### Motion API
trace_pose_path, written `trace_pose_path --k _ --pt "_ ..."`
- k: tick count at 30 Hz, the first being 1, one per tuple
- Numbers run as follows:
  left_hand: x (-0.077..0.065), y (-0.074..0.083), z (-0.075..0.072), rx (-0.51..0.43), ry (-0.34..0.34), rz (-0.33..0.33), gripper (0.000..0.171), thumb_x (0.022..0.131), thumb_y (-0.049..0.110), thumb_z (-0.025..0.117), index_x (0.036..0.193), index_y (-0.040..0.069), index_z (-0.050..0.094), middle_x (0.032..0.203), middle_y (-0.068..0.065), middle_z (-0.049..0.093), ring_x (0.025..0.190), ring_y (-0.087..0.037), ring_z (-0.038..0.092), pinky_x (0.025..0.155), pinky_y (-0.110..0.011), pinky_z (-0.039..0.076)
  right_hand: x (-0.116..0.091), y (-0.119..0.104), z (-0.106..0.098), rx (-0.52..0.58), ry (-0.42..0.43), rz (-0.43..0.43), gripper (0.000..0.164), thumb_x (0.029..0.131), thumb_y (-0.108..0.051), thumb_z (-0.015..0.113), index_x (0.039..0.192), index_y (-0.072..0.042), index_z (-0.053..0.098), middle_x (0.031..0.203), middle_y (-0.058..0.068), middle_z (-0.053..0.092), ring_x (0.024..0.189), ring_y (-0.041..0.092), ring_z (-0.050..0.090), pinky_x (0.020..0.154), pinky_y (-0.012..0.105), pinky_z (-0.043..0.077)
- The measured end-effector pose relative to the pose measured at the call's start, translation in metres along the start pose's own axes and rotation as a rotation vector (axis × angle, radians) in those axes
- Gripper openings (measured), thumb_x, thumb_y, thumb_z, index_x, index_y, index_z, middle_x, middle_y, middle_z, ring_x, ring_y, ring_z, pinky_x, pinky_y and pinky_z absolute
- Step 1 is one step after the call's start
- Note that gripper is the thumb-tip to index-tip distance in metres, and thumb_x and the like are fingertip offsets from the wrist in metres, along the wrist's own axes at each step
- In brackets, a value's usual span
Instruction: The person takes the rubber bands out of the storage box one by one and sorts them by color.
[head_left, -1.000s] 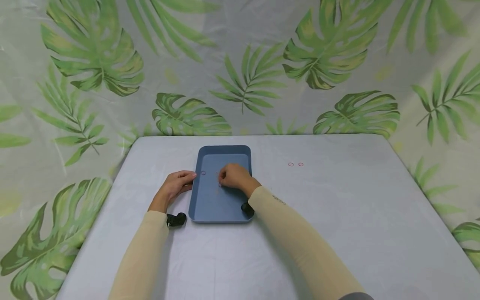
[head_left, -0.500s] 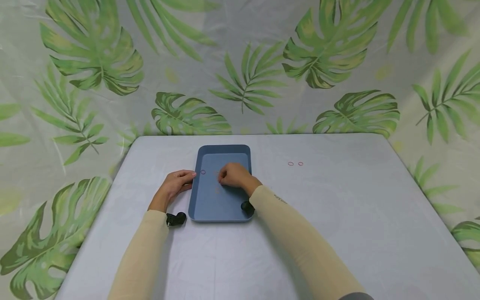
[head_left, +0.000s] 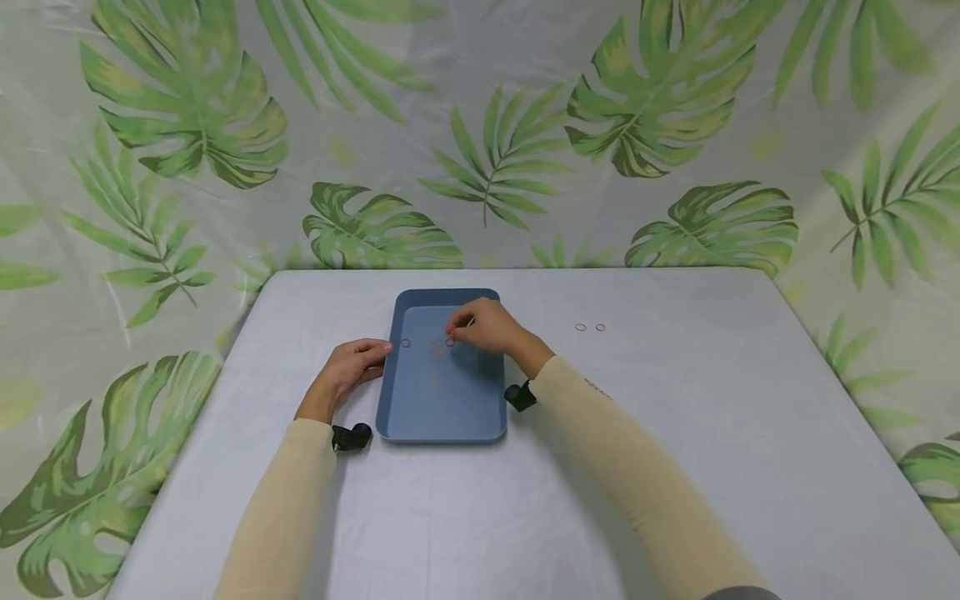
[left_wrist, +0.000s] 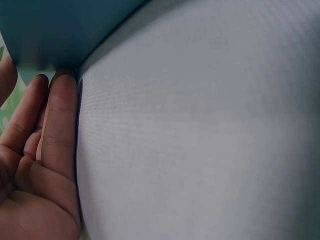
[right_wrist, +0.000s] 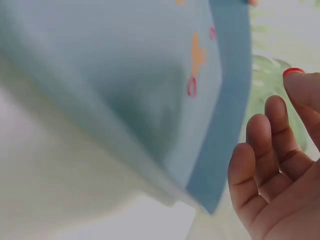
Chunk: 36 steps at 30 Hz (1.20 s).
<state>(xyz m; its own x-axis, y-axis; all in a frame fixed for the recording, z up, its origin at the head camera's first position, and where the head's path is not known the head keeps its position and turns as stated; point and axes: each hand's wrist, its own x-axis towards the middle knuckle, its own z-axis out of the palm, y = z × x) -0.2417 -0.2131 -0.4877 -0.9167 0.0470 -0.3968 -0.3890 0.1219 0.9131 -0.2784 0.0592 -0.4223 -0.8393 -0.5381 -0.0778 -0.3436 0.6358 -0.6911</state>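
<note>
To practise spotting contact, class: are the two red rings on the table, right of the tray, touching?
Apart. The head view shows white table between the tray-side ring and the farther ring.

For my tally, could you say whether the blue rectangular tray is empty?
The tray isn't empty: thin red rings and orange pieces visibly lie inside.

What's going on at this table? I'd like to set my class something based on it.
A person is working over a blue tray with both hands. The right hand pinches a small red loop over the tray, while the left hand rests against the tray's left edge. More red loops and some orange ones lie inside, and two others, also red, lie on the white table to its right.
</note>
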Motion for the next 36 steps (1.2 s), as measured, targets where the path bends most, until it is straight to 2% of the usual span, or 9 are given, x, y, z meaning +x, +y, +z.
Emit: trace_pose_path --k 5,9,13,16,23,27,31,36 --pt "0.0 0.0 0.0 0.004 -0.005 0.001 0.049 0.097 0.025 0.066 0.135 -0.003 0.055 0.117 -0.004 0.065 0.094 -0.001 0.064 0.084 -0.017 0.058 -0.013 0.006 -0.024 0.026 0.039 -0.035 0.016 0.097 -0.016 0.064 0.106 -0.011 0.075 0.105 0.006 0.076 0.094 0.02 0.069 0.078 0.032 0.057" --pt "-0.001 0.0 -0.002 -0.001 -0.004 0.002 0.048 0.097 0.024 0.065 0.135 -0.004 0.055 0.112 0.0 0.066 0.093 -0.001 0.064 0.083 -0.016 0.058 -0.02 0.011 -0.042 0.041 0.059 -0.046 0.015 0.096 -0.014 0.063 0.105 -0.011 0.075 0.107 0.007 0.074 0.093 0.021 0.069 0.079 0.033 0.057" --pt "-0.001 -0.001 -0.004 -0.007 -0.008 0.009 0.049 0.097 0.024 0.065 0.136 -0.004 0.054 0.108 0.002 0.066 0.092 -0.001 0.064 0.082 -0.016 0.058 -0.026 0.017 -0.057 0.022 0.078 -0.03 0.015 0.096 -0.015 0.063 0.105 -0.012 0.074 0.108 0.006 0.073 0.092 0.021 0.067 0.08 0.035 0.056" --pt "0.0 -0.002 -0.004 -0.002 -0.013 0.01 0.05 0.097 0.025 0.065 0.136 -0.004 0.054 0.112 0.0 0.066 0.093 -0.001 0.064 0.083 -0.016 0.058 -0.033 0.024 -0.069 0.021 0.095 -0.015 0.015 0.097 -0.017 0.062 0.106 -0.013 0.074 0.109 0.006 0.073 0.093 0.022 0.067 0.081 0.036 0.056" --pt "0.0 0.0 -0.002 0.012 -0.004 -0.005 0.046 0.098 0.024 0.064 0.135 -0.001 0.056 0.121 -0.004 0.063 0.096 -0.001 0.064 0.085 -0.018 0.058 -0.052 0.046 -0.104 0.021 0.139 0.075 0.02 0.1 -0.02 0.059 0.112 -0.012 0.071 0.117 0.011 0.069 0.102 0.027 0.064 0.088 0.041 0.055" --pt "-0.002 0.002 -0.002 0.027 -0.004 0.001 0.047 0.098 0.025 0.064 0.136 -0.001 0.056 0.126 -0.008 0.061 0.097 -0.001 0.064 0.086 -0.018 0.058 -0.058 0.074 -0.119 -0.07 0.172 0.142 0.021 0.099 -0.02 0.058 0.111 -0.008 0.071 0.117 0.014 0.069 0.104 0.031 0.063 0.086 0.045 0.054" --pt "-0.002 0.002 -0.001 0.029 -0.003 -0.004 0.047 0.098 0.027 0.064 0.135 0.0 0.056 0.124 -0.006 0.062 0.098 -0.002 0.063 0.086 -0.018 0.058 -0.064 0.108 -0.127 -0.141 0.15 0.244 0.025 0.1 -0.02 0.056 0.112 -0.004 0.071 0.116 0.017 0.07 0.11 0.033 0.061 0.091 0.048 0.052" --pt "-0.001 0.001 -0.001 0.03 0.002 -0.017 0.046 0.098 0.028 0.065 0.135 0.001 0.057 0.123 -0.005 0.063 0.098 -0.002 0.063 0.086 -0.018 0.058 -0.071 0.131 -0.129 -0.114 0.136 0.318 0.029 0.1 -0.021 0.055 0.116 -0.003 0.069 0.117 0.017 0.07 0.113 0.033 0.06 0.095 0.049 0.051"
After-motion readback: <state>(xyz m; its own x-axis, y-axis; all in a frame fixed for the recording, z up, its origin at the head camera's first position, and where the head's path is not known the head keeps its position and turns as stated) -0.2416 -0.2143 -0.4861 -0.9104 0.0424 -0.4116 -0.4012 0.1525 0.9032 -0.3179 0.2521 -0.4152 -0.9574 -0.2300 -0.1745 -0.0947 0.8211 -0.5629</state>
